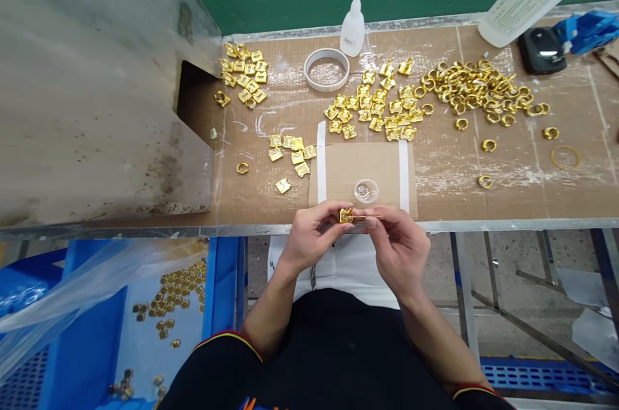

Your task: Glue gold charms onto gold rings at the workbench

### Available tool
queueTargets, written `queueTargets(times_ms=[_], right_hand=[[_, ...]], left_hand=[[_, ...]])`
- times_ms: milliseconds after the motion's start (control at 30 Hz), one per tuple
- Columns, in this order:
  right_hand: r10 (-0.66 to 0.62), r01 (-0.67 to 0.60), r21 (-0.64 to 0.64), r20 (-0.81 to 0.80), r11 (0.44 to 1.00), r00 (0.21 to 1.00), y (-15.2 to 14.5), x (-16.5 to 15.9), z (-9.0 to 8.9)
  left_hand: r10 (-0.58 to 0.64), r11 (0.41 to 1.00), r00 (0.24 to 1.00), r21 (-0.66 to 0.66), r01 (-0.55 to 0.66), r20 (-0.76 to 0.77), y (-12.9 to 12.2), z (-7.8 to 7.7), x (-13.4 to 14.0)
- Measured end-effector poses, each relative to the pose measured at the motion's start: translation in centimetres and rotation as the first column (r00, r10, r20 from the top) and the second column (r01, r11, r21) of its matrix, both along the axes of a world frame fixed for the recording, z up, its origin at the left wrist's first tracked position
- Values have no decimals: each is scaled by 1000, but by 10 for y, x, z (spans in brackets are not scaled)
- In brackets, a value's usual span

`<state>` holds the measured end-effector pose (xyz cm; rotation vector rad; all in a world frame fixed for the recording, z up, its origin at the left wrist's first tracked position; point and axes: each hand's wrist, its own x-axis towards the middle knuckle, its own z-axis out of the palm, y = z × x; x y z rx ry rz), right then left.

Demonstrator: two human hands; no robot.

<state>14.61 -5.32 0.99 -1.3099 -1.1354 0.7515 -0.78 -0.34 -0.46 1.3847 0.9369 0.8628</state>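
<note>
My left hand [312, 233] pinches a small gold ring with a square top [345, 215] near the table's front edge. In my right hand [399, 245] is a thin stick [366, 217], held between thumb and fingers, its tip touching or close to the gold piece; the exact contact is too small to tell. Just beyond the hands, a small clear round dish [366, 191] sits on a cardboard pad [360, 162] taped down with white strips. Loose gold square plates [297, 156] lie left of the pad.
Gold pieces [365, 102] and a heap of gold rings [478, 89] spread across the table's back. A tape roll [327, 86], a squeeze bottle [353, 29] and a black device [542, 49] stand there. A metal box [106, 87] fills the left; a blue crate [84, 320] is below.
</note>
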Motion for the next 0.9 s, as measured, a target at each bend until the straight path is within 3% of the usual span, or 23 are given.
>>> queueTargets(times_ms=[233, 900], right_hand=[[-22, 23, 23, -54, 999, 998, 1, -4, -1], [-45, 44, 43, 20, 998, 999, 1, -4, -3]], left_hand=[[-4, 1000, 1000, -14, 4, 6, -1, -2, 1], [20, 1000, 999, -10, -20, 25, -1, -1, 2]])
